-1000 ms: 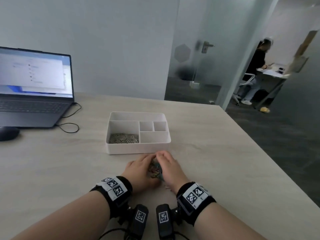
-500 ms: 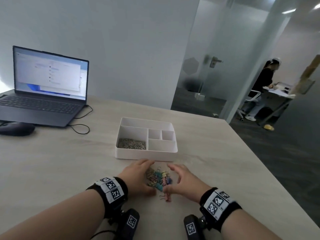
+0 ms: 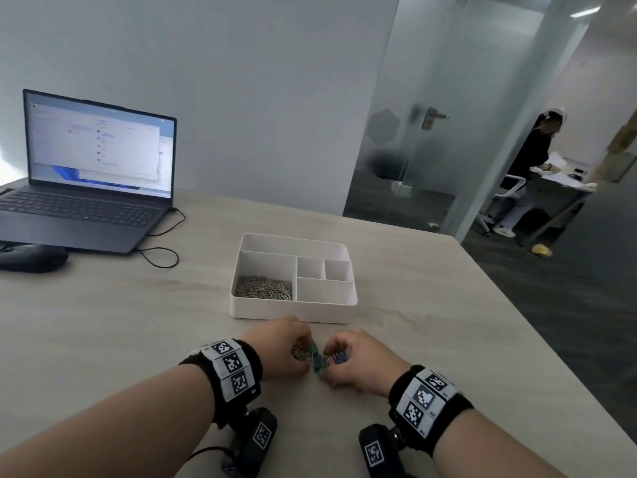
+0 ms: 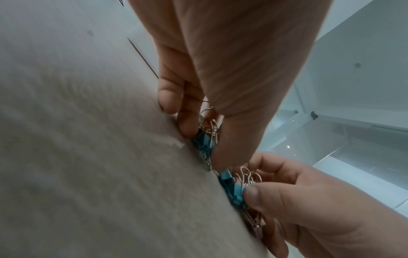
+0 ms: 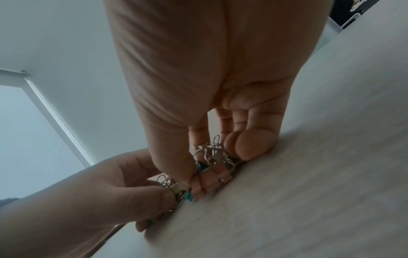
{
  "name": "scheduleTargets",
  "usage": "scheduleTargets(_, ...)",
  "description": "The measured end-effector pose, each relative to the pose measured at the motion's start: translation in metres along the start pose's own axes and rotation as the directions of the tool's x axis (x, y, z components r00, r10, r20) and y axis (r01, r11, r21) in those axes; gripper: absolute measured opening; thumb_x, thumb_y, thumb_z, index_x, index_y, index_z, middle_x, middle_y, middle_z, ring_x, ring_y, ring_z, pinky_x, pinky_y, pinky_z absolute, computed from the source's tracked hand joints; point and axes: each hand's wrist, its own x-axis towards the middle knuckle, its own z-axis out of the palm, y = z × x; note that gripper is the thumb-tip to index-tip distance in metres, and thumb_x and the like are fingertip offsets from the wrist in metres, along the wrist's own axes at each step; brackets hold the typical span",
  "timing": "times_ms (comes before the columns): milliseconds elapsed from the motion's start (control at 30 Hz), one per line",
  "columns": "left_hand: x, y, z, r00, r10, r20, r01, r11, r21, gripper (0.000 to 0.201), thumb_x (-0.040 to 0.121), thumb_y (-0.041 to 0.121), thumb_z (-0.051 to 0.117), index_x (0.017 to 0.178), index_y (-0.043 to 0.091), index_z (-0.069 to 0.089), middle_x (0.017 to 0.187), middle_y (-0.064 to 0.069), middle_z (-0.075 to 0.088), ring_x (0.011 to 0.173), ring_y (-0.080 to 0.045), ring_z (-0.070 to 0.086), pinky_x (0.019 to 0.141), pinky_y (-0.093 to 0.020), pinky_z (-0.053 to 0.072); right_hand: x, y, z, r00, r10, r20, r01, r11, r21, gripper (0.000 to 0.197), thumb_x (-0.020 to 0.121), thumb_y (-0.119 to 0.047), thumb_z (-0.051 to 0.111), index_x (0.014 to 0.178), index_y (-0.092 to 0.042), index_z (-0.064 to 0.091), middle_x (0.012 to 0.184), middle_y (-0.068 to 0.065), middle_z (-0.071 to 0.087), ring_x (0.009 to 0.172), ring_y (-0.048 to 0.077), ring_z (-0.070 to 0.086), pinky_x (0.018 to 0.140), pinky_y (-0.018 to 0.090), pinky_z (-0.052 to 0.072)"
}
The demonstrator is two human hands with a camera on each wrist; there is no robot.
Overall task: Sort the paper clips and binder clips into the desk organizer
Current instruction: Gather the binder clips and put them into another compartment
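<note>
A white desk organizer (image 3: 241, 305) stands mid-table; its large near-left compartment holds a heap of silver paper clips (image 3: 263, 292), the other compartments look bare. Just in front of it lies a small pile of coloured binder clips (image 3: 320, 363). My left hand (image 3: 296, 353) curls round the left part of the pile, pinching teal binder clips (image 4: 204, 143) against the table. My right hand (image 3: 339, 360) grips the right part, its thumb and fingers closed on pink binder clips (image 5: 217, 176). The two hands almost touch.
An open laptop (image 3: 86, 188) sits at the far left with a black mouse (image 3: 32, 258) and a cable (image 3: 162, 251) beside it. The table edge (image 3: 517, 326) runs down the right. A glass door and another person at a desk stand beyond it.
Half a second ago my hands lay spread on both sides of the loose pile; now both have closed in and gathered the binder clips. The head view has tilted up a little.
</note>
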Motion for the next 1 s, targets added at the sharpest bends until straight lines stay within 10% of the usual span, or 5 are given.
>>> scheduleTargets(100, 0.002, -0.003, -0.002, 1.0, -0.002, -0.001, 0.002, 0.999, -0.036, 0.025, 0.073, 0.04, 0.068, 0.096, 0.032, 0.066, 0.103, 0.012, 0.057, 0.094, -0.011, 0.058, 0.085, -0.025, 0.05, 0.001, 0.001, 0.001, 0.999, 0.03, -0.014, -0.029, 0.998, 0.046, 0.013, 0.072, -0.023, 0.075, 0.081, -0.026, 0.066, 0.093, 0.005, 0.066, 0.069, 0.018, 0.069, 0.055, 0.032, 0.059)
scheduleTargets(233, 0.002, -0.007, -0.002, 0.996, -0.075, -0.041, 0.066, 0.981, -0.185, 0.012, 0.072, 0.036, 0.07, 0.082, 0.03, 0.067, 0.09, 0.016, 0.061, 0.082, -0.006, 0.061, 0.079, -0.024, 0.054, -0.001, 0.001, -0.002, 0.996, 0.085, -0.021, -0.079, 0.978, 0.195, 0.011, 0.08, -0.003, 0.064, 0.078, -0.014, 0.063, 0.067, 0.004, 0.066, 0.05, 0.01, 0.062, 0.048, 0.023, 0.051)
scheduleTargets(367, 0.002, -0.009, -0.003, 0.988, -0.15, 0.018, 0.144, 0.896, -0.421, 0.009, 0.069, 0.033, 0.073, 0.077, 0.03, 0.07, 0.09, 0.008, 0.072, 0.06, -0.011, 0.066, 0.053, -0.025, 0.057, 0.001, 0.011, -0.006, 0.991, 0.128, -0.043, -0.104, 0.924, 0.367, 0.007, 0.082, 0.001, 0.065, 0.082, -0.007, 0.066, 0.069, 0.006, 0.068, 0.05, 0.014, 0.062, 0.052, 0.027, 0.053)
scheduleTargets(667, 0.012, -0.003, -0.022, 0.993, -0.119, 0.01, 0.08, 0.602, -0.795, 0.008, 0.082, 0.004, 0.071, 0.079, 0.008, 0.065, 0.1, -0.006, 0.073, 0.063, -0.013, 0.063, 0.05, -0.028, 0.052, 0.01, 0.01, -0.024, 0.986, 0.164, -0.024, -0.09, 0.649, 0.755, 0.007, 0.088, 0.004, 0.066, 0.087, -0.002, 0.063, 0.074, 0.014, 0.066, 0.058, 0.016, 0.06, 0.055, 0.028, 0.054)
scheduleTargets(1000, 0.064, 0.019, -0.049, 0.932, -0.361, -0.017, 0.098, 0.298, -0.95, 0.008, 0.087, 0.019, 0.07, 0.089, 0.014, 0.065, 0.092, -0.011, 0.07, 0.078, -0.018, 0.068, 0.061, -0.029, 0.055, 0.061, -0.012, -0.047, 0.929, 0.281, -0.241, 0.057, 0.534, 0.843, 0.005, 0.091, 0.0, 0.066, 0.09, -0.004, 0.064, 0.076, 0.01, 0.066, 0.061, 0.015, 0.063, 0.059, 0.029, 0.057)
